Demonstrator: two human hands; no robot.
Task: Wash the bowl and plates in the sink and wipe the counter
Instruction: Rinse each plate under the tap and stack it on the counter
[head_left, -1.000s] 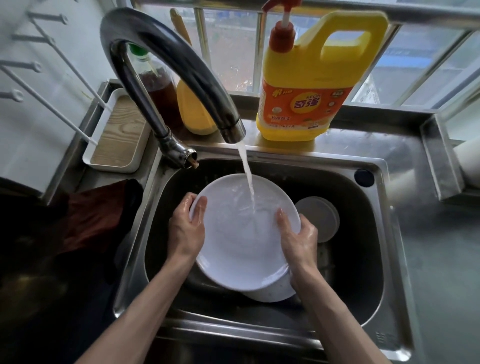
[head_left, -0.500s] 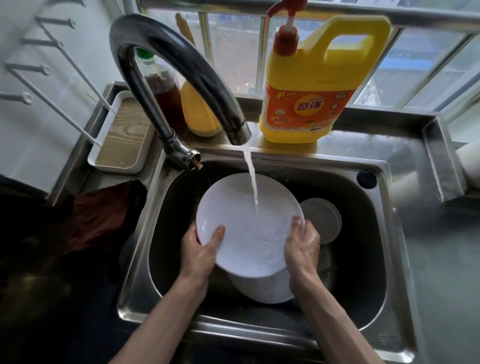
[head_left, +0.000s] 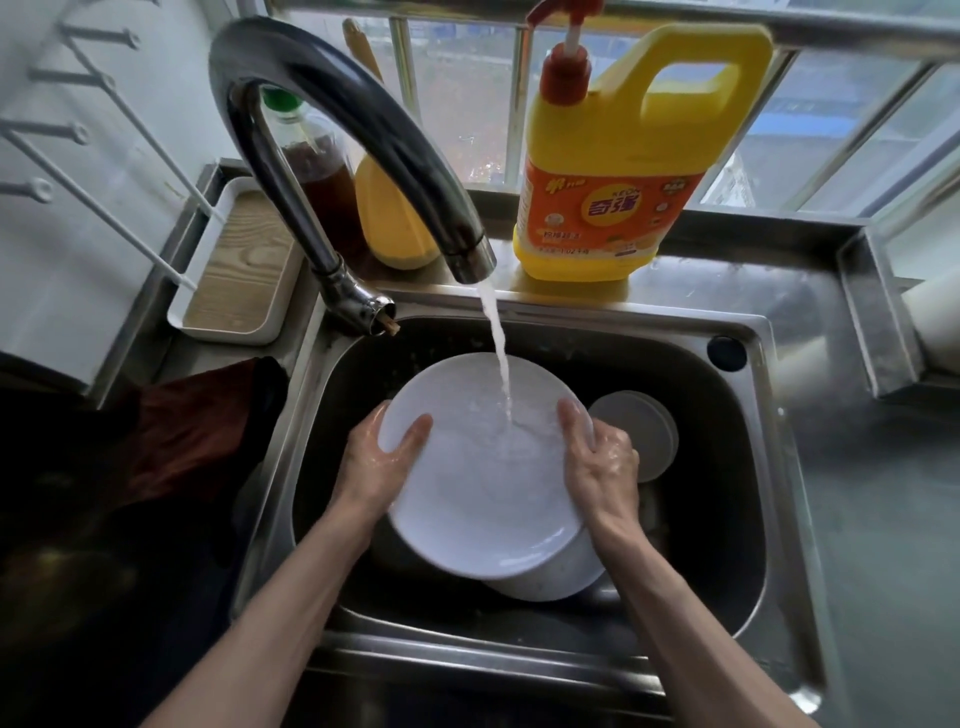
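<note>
I hold a large white plate (head_left: 478, 467) over the steel sink (head_left: 748, 467), under the running tap (head_left: 363, 130). My left hand (head_left: 379, 457) grips its left rim, thumb on the face and fingers behind. My right hand (head_left: 602, 457) grips the right rim the same way. Water falls onto the upper middle of the plate. Beneath it lies a second white plate (head_left: 556, 577), mostly hidden. A small white bowl (head_left: 644, 431) sits at the right of the basin, partly behind my right hand.
A yellow detergent jug (head_left: 613, 171) with a red pump stands on the ledge behind the sink. Two bottles (head_left: 332, 171) stand behind the tap. A white tray (head_left: 239, 270) sits at the left, a dark red cloth (head_left: 182, 431) below it. Wet steel counter (head_left: 883, 519) spreads to the right.
The plate has shifted slightly and tilted under the stream. Both hands have changed their hold along its rim, the left thumb now on the plate's face.
</note>
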